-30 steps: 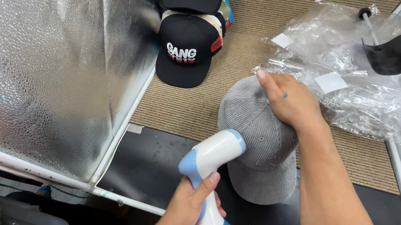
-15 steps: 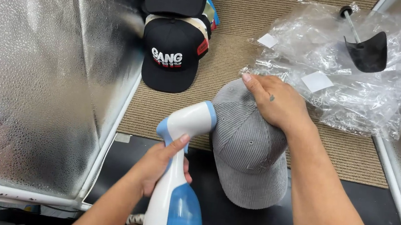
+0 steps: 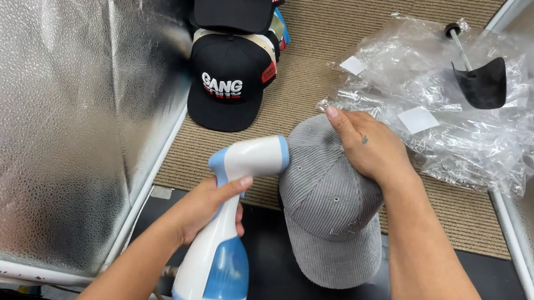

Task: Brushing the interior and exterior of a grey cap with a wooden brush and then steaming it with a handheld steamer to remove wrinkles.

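A grey corduroy cap (image 3: 330, 206) lies in the middle, its brim toward me over a black mat (image 3: 279, 283). My right hand (image 3: 366, 147) rests flat on the cap's crown, pressing it down. My left hand (image 3: 205, 206) grips the handle of a white and blue handheld garment steamer (image 3: 225, 231). The steamer's head points right and sits right against the cap's left side.
A stack of black caps (image 3: 229, 67) with white and red lettering lies on the tan carpet (image 3: 331, 38) behind. Crumpled clear plastic bags (image 3: 442, 122) and a black cap stand (image 3: 482, 80) are at the right. Silver reflective panels (image 3: 52, 114) wall in both sides.
My left hand has raised the steamer up from the bottom edge and brought its head against the cap. My right hand has stayed on the crown.
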